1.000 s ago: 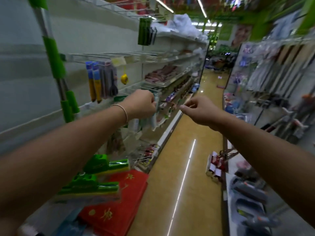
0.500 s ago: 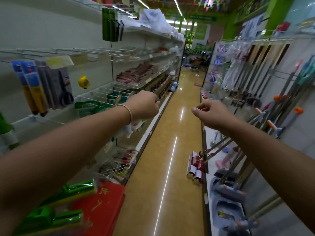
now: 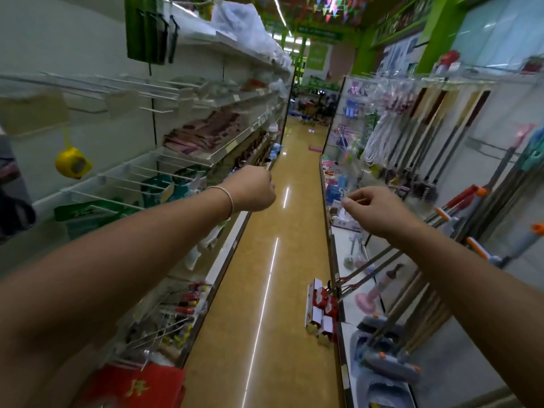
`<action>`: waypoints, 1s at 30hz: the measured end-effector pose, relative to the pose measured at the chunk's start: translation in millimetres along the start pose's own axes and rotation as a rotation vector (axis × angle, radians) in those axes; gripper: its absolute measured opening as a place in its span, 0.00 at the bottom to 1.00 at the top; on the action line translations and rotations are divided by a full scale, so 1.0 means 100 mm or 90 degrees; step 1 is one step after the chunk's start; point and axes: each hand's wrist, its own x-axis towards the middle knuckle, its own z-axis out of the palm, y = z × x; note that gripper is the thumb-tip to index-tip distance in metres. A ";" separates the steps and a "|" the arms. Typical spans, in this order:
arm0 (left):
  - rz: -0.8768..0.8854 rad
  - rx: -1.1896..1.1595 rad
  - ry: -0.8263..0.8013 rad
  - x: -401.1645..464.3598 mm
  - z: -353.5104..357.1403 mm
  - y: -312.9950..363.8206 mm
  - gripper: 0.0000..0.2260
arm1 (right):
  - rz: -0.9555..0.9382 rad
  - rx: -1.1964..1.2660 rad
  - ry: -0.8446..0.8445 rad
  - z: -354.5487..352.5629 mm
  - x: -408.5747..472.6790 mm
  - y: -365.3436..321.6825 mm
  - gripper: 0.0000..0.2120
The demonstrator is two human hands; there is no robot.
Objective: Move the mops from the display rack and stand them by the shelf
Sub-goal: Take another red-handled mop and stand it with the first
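Observation:
Both my arms reach forward over the aisle. My left hand [image 3: 253, 188] is a closed fist with nothing in it, level with the left shelf [image 3: 188, 156]. My right hand [image 3: 374, 210] has curled fingers, thumb against the forefinger, and holds nothing. Several mops [image 3: 454, 212] with metal poles and orange-and-grey fittings lean on the display rack [image 3: 482, 145] to the right of my right hand, apart from it. Their grey heads [image 3: 388, 365] lie on the rack's base at lower right.
The tan aisle floor [image 3: 273, 260] runs straight ahead between the two racks. A red-and-white boxed item [image 3: 319, 312] hangs out from the right rack into the aisle. Red packets [image 3: 138, 387] sit low on the left. Brooms [image 3: 412, 142] hang further along the right.
The view has swung right: the green mops at lower left have left the frame and the right mop rack fills more of it. Both hands stay curled and hold nothing.

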 end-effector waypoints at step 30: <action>-0.028 -0.118 0.048 3.77 1.19 -0.48 0.19 | 0.040 0.045 0.033 0.33 3.93 1.34 0.09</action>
